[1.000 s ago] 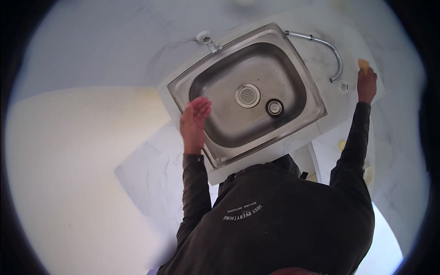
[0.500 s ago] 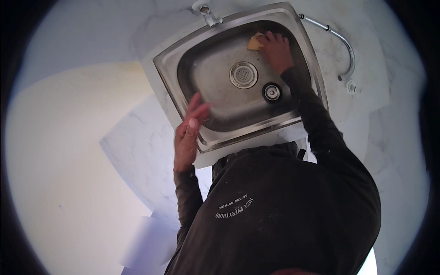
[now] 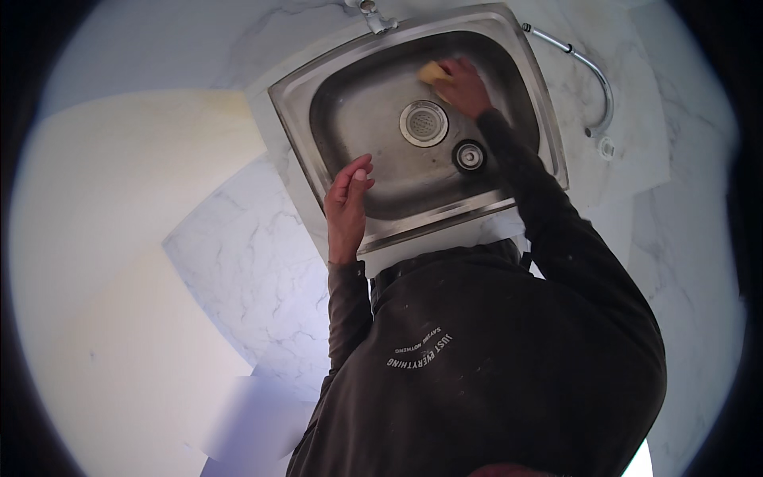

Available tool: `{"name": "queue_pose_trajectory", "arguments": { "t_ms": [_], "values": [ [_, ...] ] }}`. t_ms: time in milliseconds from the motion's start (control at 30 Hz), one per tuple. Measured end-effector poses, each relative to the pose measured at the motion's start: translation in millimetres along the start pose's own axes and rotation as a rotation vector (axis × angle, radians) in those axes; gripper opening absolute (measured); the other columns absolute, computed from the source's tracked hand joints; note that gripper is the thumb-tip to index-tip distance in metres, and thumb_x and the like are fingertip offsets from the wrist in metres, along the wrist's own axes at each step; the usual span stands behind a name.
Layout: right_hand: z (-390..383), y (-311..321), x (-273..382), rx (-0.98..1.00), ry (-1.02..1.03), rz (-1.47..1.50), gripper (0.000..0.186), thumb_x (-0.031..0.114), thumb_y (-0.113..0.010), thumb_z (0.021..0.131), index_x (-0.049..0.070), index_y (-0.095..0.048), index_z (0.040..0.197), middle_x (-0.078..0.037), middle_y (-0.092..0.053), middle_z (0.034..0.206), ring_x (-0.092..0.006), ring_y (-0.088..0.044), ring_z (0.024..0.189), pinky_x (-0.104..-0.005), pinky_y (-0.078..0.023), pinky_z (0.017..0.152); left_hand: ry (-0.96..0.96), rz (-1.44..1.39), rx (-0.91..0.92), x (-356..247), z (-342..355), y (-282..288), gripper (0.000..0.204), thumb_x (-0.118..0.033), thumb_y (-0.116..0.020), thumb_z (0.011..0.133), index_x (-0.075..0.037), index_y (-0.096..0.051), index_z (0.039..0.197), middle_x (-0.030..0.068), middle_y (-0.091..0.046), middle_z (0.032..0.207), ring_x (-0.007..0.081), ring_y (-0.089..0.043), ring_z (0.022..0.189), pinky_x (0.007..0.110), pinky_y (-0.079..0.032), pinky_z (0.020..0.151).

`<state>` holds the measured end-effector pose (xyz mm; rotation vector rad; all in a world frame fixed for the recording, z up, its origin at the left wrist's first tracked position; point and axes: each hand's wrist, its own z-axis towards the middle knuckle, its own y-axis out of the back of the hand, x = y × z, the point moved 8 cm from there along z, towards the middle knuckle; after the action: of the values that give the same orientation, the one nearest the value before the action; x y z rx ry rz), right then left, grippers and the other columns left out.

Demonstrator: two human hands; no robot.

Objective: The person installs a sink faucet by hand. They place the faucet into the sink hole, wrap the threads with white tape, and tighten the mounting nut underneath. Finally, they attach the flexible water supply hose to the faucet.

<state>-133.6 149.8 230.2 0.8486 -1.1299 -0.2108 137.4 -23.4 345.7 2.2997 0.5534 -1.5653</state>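
My right hand [image 3: 463, 86] is closed on a yellow sponge [image 3: 435, 73], pressing it to the floor of the steel sink [image 3: 380, 103], behind the round drain [image 3: 424, 123]. The fingers partly cover the sponge. Over the front left rim, my left hand [image 3: 347, 205] hangs with its fingers loosely bent and nothing visible in it. To the right of the drain, near my right forearm, a round drain strainer [image 3: 470, 157] with a dark rim sits in the basin.
A chrome tap body [image 3: 373, 17] rises behind the sink. On the marble-patterned counter to the right lie a curved chrome spout [image 3: 592, 70] and a small white round piece [image 3: 606, 149]. A marble-patterned panel [image 3: 230, 230] is at the left.
My right hand has slid the sponge a little to the left across the basin. My left hand has moved slightly right, and its spread fingers have curled inward.
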Motion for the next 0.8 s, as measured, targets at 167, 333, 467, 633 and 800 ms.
{"name": "queue_pose_trajectory", "arguments": {
  "t_ms": [167,333,467,633,800],
  "values": [
    [2.6,-115.9,65.8,-0.052,0.165,-0.118,0.032,0.027,-0.074,0.077,0.017,-0.065,0.106,-0.010,-0.057,0.107,-0.0347,-0.058,0.099,-0.0491,-0.048,0.084,-0.001,0.003,-0.061,1.7,-4.6,20.9,0.034,-0.025,-0.054,0.107,-0.001,-0.064,0.128,0.0096,-0.068,0.122,0.0165,-0.063,0.111,0.033,-0.053,0.094],
    [-80.1,-151.4,142.8,0.399,0.474,0.018,0.019,0.022,-0.069,0.084,0.015,-0.064,0.102,-0.009,-0.057,0.108,-0.0317,-0.058,0.101,-0.0477,-0.048,0.087,0.045,-0.050,-0.271,16.9,-32.2,62.2,0.035,-0.024,-0.052,0.107,0.000,-0.062,0.130,0.0119,-0.068,0.122,0.0194,-0.065,0.111,0.034,-0.054,0.095],
    [-111.3,-135.8,99.3,0.701,0.569,-0.105,0.019,0.019,-0.067,0.086,0.012,-0.063,0.103,-0.012,-0.057,0.108,-0.0324,-0.059,0.098,-0.0455,-0.050,0.086,0.029,-0.068,-0.293,13.2,-42.2,66.6,0.035,-0.024,-0.052,0.107,0.000,-0.062,0.130,0.0127,-0.068,0.122,0.0194,-0.066,0.110,0.034,-0.054,0.094],
    [-61.3,-60.9,78.3,0.494,0.269,-0.227,0.026,0.010,-0.066,0.085,0.008,-0.061,0.111,-0.013,-0.059,0.105,-0.0322,-0.061,0.099,-0.0418,-0.052,0.088,0.010,-0.070,-0.263,9.0,-44.9,56.1,0.036,-0.025,-0.052,0.107,0.001,-0.062,0.130,0.0127,-0.069,0.121,0.0196,-0.066,0.109,0.034,-0.054,0.094],
    [-15.9,-26.5,45.8,0.310,-0.382,0.897,0.031,0.014,-0.055,0.095,0.004,-0.061,0.124,-0.009,-0.062,0.105,-0.0236,-0.065,0.097,-0.0369,-0.054,0.088,0.032,-0.109,-0.042,11.8,-2.8,6.8,0.040,-0.028,-0.052,0.107,0.001,-0.058,0.135,0.0136,-0.064,0.130,0.0207,-0.063,0.116,0.034,-0.051,0.098]
  ]
}}
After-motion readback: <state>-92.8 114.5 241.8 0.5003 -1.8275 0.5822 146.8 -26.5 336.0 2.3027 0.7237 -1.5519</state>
